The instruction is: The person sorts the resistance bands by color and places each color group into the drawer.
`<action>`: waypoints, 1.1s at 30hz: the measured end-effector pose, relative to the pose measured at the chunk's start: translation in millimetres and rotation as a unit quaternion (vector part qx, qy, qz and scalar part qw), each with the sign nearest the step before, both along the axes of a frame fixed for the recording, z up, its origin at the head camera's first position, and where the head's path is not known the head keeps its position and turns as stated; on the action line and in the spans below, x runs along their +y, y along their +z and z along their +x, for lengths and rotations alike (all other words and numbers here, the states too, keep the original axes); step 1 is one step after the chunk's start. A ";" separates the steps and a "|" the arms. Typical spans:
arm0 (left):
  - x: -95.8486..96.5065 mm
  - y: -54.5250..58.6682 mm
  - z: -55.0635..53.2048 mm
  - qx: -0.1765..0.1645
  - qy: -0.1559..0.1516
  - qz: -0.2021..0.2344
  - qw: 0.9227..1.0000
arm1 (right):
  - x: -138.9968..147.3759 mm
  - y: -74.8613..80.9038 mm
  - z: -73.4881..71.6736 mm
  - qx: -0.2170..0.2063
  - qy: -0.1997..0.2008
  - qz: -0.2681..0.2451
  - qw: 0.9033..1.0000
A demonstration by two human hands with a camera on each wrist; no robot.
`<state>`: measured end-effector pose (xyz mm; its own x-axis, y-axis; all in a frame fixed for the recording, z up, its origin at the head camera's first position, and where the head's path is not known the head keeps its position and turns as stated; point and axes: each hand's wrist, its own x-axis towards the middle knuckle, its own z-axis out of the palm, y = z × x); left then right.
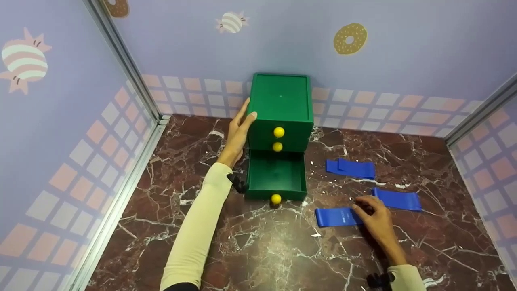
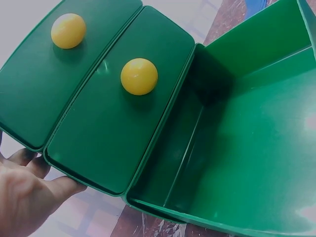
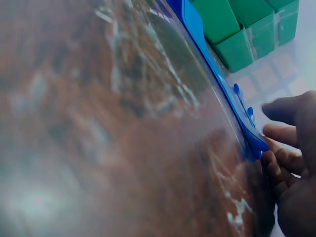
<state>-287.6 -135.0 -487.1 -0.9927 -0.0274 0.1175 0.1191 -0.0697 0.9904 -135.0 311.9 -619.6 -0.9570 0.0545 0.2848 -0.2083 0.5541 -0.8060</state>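
A green drawer cabinet (image 1: 282,97) with round yellow knobs stands against the back wall, its bottom drawer (image 1: 276,173) pulled out. My left hand (image 1: 237,135) lies along the cabinet's left side, thumb near the top front corner. In the left wrist view, the fingers (image 2: 34,160) touch the side beside the upper drawers. My right hand (image 1: 375,220) is over the right end of the nearest blue resistance band (image 1: 337,217), a flat loop with pale print. Its thumb and index finger are apart in the right wrist view, fingertips (image 3: 270,131) right at the band's end.
Two more blue bands lie on the dark red marbled surface, one farther back (image 1: 355,169) and one to the right (image 1: 400,200). Patterned walls (image 1: 282,40) with metal corner strips enclose the back and both sides.
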 end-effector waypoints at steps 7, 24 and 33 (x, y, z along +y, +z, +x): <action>-0.9 -0.2 -0.4 0.003 -0.001 -0.004 1.000 | -0.5 -1.9 -0.5 -0.010 0.010 0.024 1.000; 2.1 0.2 -0.8 0.001 0.003 0.001 1.000 | -1.3 2.9 9.9 0.016 -0.017 0.047 0.999; 0.2 -0.8 0.7 0.005 0.004 -0.003 1.000 | -0.9 -3.0 8.4 0.016 -0.025 0.055 0.998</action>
